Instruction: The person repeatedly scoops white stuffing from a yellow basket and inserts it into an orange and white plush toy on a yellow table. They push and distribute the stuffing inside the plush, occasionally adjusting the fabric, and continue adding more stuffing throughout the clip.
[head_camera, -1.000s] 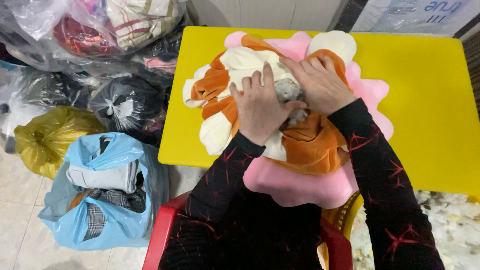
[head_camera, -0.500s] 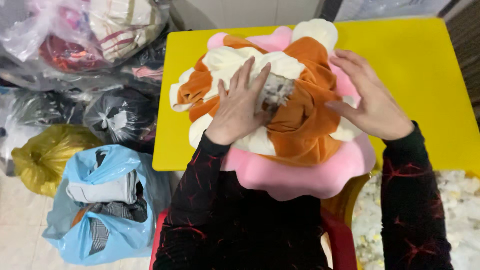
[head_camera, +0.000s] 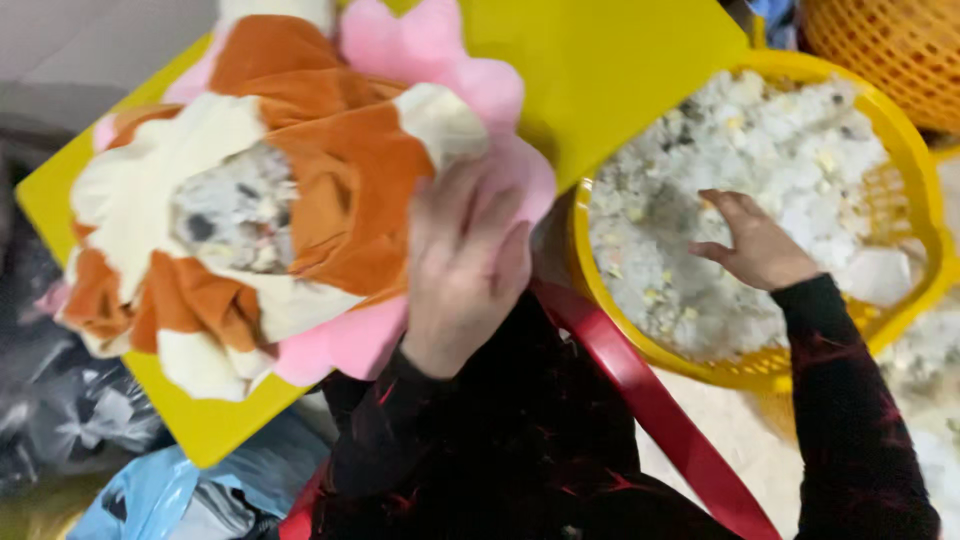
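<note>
Right hand (head_camera: 762, 250) moved into stuffing basket (head_camera: 905, 130), fingers spread; left hand (head_camera: 465, 265) flat on cushion (head_camera: 330, 190), opening upward.

A bright yellow surface (head_camera: 610, 70) fills the upper middle, tilted in view; a red plastic chair frame (head_camera: 650, 400) runs toward five o'clock; pale floor (head_camera: 720, 430) shows beside it; an orange mesh basket (head_camera: 880, 50) sits at one o'clock; a blue plastic bag (head_camera: 150, 500) lies at seven o'clock; dark bags (head_camera: 70, 420) at eight o'clock.
</note>
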